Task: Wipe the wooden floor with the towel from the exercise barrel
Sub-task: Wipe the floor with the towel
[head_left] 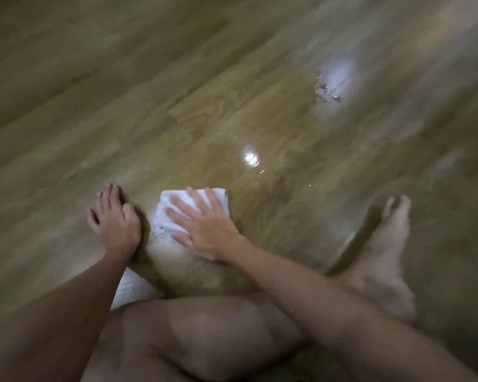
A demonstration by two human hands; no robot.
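Right hand (pixel 204 230) presses flat, fingers spread, on a folded white towel (pixel 177 205), long axis pointing away; left hand (pixel 113 219) rests open on the wooden floor (pixel 122 106).

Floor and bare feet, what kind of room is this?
Probably an indoor room at home or a studio, though I can't tell which. The wooden floor has shiny planks reflecting ceiling lights, a bare foot rests on it, and the right hand presses a white towel flat.

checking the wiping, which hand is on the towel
The right hand: its flat fingers press the white towel. The left hand rests on bare floor beside it.
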